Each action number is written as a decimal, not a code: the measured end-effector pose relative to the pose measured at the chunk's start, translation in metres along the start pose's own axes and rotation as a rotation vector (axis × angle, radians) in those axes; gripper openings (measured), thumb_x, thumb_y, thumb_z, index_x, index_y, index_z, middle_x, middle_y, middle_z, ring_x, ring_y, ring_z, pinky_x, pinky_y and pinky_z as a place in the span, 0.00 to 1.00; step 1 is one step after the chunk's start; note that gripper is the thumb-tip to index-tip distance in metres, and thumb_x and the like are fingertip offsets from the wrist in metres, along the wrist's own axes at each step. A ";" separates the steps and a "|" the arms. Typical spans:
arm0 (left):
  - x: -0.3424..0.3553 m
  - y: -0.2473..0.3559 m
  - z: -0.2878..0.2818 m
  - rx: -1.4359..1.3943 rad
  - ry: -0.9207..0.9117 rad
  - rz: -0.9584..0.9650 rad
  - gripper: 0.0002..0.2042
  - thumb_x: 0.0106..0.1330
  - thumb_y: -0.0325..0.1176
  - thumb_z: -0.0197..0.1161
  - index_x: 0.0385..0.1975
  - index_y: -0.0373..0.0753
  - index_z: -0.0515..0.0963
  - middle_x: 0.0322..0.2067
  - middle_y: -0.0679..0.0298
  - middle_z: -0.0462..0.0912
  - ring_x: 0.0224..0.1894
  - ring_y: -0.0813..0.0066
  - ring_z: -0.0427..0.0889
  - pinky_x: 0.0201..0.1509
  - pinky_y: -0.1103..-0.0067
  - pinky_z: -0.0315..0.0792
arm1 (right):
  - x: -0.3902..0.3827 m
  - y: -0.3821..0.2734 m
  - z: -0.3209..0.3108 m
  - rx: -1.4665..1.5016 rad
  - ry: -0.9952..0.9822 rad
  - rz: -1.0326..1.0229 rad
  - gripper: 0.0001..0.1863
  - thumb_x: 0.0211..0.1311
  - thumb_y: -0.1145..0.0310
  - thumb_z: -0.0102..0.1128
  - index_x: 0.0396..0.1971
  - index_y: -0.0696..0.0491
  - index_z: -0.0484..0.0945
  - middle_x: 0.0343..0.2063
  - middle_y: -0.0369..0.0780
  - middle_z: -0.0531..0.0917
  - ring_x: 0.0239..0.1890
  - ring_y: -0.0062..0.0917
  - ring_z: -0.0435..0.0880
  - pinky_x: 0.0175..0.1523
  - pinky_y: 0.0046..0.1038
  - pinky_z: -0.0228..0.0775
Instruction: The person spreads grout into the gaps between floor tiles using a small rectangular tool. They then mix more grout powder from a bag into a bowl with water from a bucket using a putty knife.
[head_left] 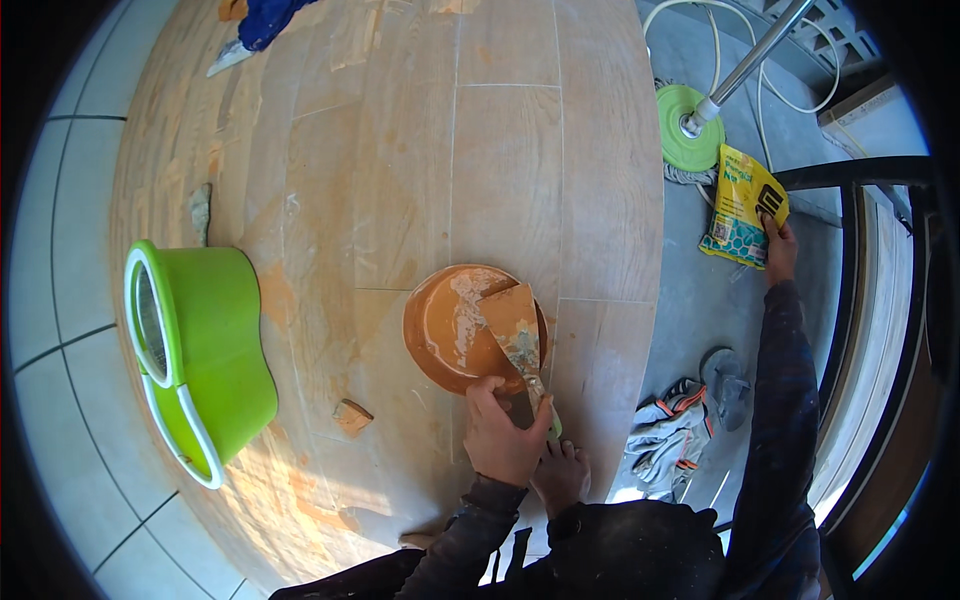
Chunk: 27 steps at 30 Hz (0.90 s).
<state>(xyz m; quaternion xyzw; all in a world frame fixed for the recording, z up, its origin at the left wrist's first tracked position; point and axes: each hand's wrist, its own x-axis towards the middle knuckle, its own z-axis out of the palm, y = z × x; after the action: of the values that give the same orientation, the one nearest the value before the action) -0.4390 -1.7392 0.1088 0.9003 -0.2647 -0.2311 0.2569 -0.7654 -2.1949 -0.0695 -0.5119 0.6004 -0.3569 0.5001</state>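
two hands, one scraper, one yellow bag

item: my left hand (503, 440), fingers curled in at the near rim of the bowl, thumb on the scraper's handle; holding the scraper. whether those fingers also grip the rim, i cannot quite tell from above.
item: scraper (510, 315), broad blade, smeared, slanting over the right half of the bowl.
item: bowl (425, 345), round, orange-brown, pale residue inside; in front of me, above the wood-look floor (400, 200).
item: my right hand (781, 250), arm stretched out to the right, fingers pinching the bag's lower right edge.
item: bag (743, 185), yellow and teal, just beside the green mop head (682, 145).
item: bucket (222, 340), lime green, white handle, well to the left.
item: brown chunk (352, 417), between bucket and bowl.
item: gloves (668, 440), grey, orange trim, heaped on the grey ground at right.
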 end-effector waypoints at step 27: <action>-0.031 -0.040 -0.135 -0.829 -0.308 -0.044 0.20 0.72 0.39 0.62 0.56 0.34 0.69 0.50 0.62 0.81 0.51 0.75 0.79 0.55 0.76 0.74 | -0.423 -0.179 0.219 0.702 -0.881 0.706 0.11 0.70 0.69 0.60 0.45 0.61 0.81 0.38 0.40 0.87 0.35 0.19 0.86 0.41 0.23 0.81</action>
<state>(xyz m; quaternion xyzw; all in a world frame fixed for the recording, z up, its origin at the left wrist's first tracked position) -0.3740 -1.6459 0.1972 0.6815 -0.1656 -0.4548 0.5489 -0.5185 -1.8057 0.1445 -0.1894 0.3195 -0.1033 0.9227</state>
